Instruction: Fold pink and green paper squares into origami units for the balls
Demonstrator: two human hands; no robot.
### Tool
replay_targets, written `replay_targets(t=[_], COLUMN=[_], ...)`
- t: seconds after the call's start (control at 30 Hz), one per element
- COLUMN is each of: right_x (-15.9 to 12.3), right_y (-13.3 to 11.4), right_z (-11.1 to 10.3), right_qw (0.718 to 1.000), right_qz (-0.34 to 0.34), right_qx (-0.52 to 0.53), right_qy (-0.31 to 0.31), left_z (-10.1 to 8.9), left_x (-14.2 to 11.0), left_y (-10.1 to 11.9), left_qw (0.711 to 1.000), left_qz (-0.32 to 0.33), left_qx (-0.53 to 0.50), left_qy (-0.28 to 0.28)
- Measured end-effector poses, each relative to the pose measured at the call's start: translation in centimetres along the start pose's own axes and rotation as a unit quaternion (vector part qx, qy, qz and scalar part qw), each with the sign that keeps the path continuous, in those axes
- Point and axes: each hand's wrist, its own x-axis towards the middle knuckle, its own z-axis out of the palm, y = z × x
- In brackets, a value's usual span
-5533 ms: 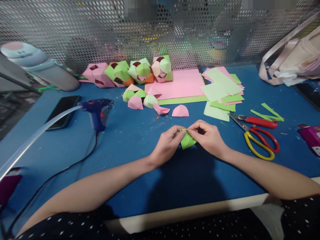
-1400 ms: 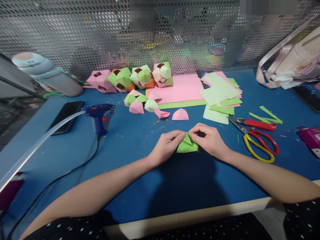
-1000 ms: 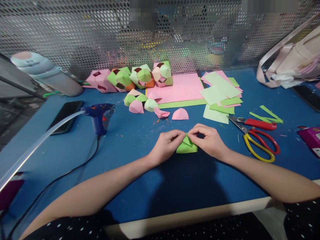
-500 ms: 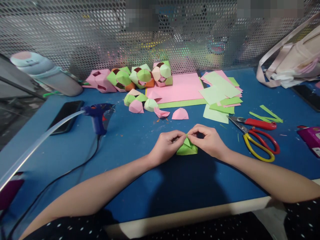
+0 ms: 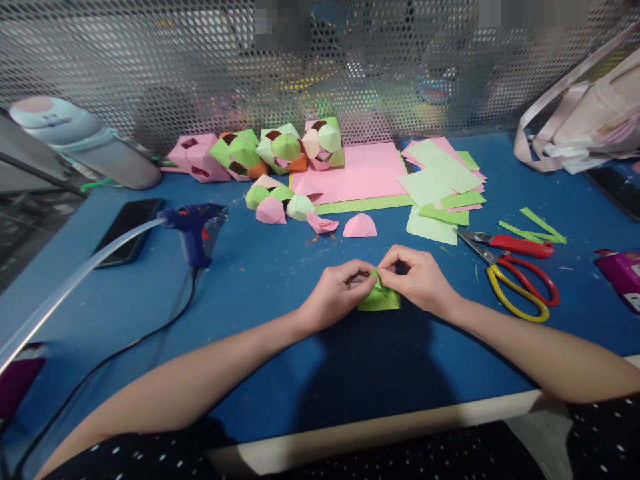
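A small folded piece of green paper (image 5: 379, 300) is held between my two hands just above the blue table. My left hand (image 5: 337, 291) pinches its upper left side between thumb and fingers. At its upper tip, my right hand (image 5: 417, 277) grips it with thumb and forefinger. The fingertips hide part of the folds. Beyond my hands lie a pink folded paper piece (image 5: 360, 226) and a second pink one (image 5: 323, 223), with several more pink and green folded pieces (image 5: 271, 211) to the left of them.
A blue glue gun (image 5: 194, 230) with a cord and a phone (image 5: 129, 233) lie left. Scissors (image 5: 520, 293), red-handled pliers (image 5: 523, 245) and green strips (image 5: 537, 227) lie right. Paper balls (image 5: 240, 155), paper sheets (image 5: 355, 173), a bottle (image 5: 87, 140) and a bag (image 5: 595, 113) stand along the mesh.
The green paper has been turned and folded between my hands since the earliest frame; its wide lower edge now faces me. My left fingers have shifted slightly on it. The view tilted a little.
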Motion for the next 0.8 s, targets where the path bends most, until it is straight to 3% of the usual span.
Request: replay_targets(t=[0.13,0.3,0.47,0.8], right_x=[-0.1,0.0,0.2,0.2], right_y=[0.0,0.0,0.8,2.2], right_z=[0.1,-0.1,-0.1,0.9], right_qw=[1.000,1.000,0.998,0.995], right_qz=[-0.010,-0.003,0.047,0.013], right_qx=[-0.001,0.004,0.021,0.092], right_qy=[0.003,0.012,0.025,0.045], left_z=[0.4,0.5,0.1,0.1], left_x=[-0.1,0.0,0.5,1.1], left_y=[0.0,-0.4,-0.9,-1.2], left_qw=[0.998,0.992,0.983,0.976], left_qz=[-0.034,-0.037,-0.031,-0.014], left_qx=[-0.053,-0.079,-0.106,-0.148], left_qy=[0.010,0.091,0.146,0.160])
